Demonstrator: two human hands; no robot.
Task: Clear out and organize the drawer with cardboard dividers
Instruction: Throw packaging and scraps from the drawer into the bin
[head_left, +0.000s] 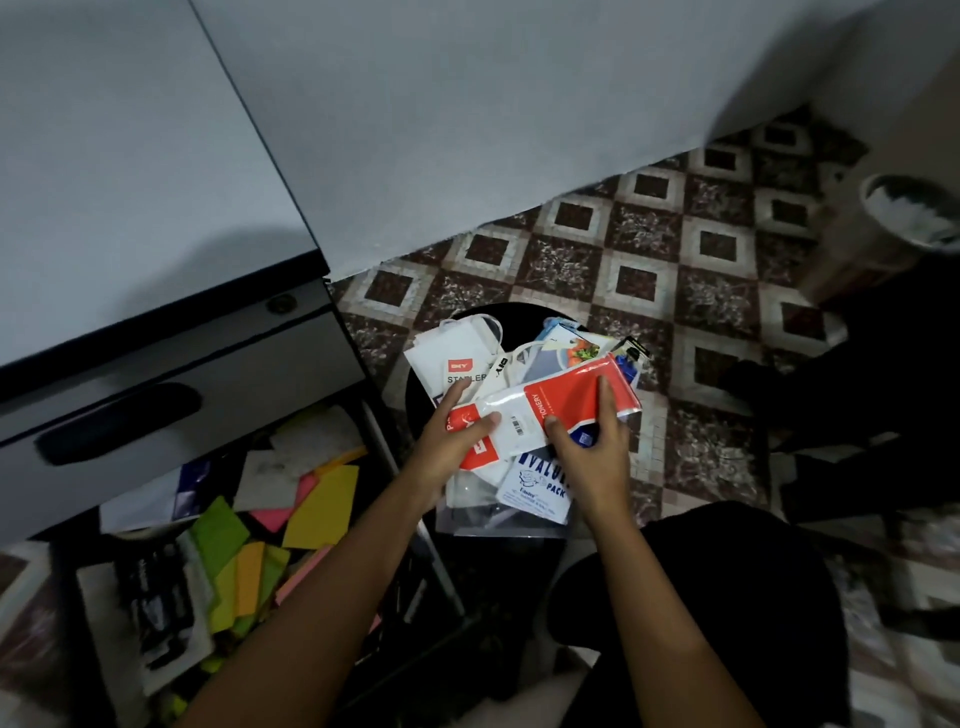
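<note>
While one open drawer is sitting at lower left, the left hand and right hand are together gripping one red-and-white packet, just above at least four other packets piled on one black stool.

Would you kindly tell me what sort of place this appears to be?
Probably a home office or study corner: a grey desk, coloured sticky notes in its open drawer, and a stationery packet held by the left hand and right hand. Patterned floor tiles suggest a home.
</note>
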